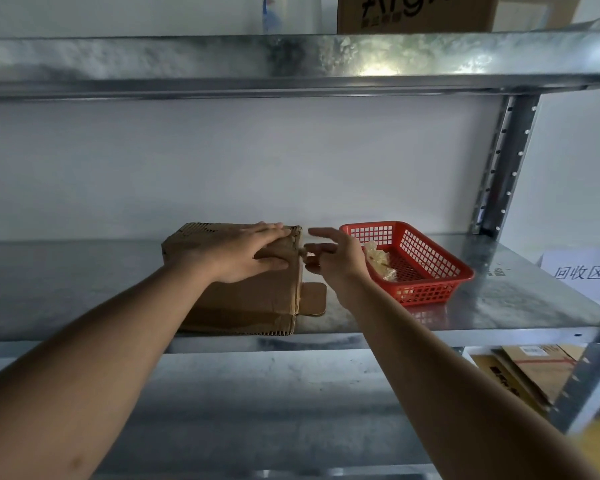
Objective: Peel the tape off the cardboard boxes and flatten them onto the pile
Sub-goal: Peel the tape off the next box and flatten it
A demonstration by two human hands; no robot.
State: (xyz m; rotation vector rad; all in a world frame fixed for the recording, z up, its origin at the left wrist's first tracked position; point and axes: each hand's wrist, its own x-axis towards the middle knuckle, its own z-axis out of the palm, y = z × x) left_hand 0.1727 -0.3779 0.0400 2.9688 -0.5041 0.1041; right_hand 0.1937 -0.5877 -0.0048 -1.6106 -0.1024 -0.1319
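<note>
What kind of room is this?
Probably a storeroom or recycling corner: bare metal shelves, cardboard boxes here and on other shelves, and a red basket with crumpled tape in it.

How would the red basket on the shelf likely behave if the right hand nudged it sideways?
The red basket is thin plastic lattice holding only crumpled tape, so it is probably very light. On the smooth metal shelf it would likely slide easily rather than grip. Low and wide with flared walls, it seems unlikely to tip.
</note>
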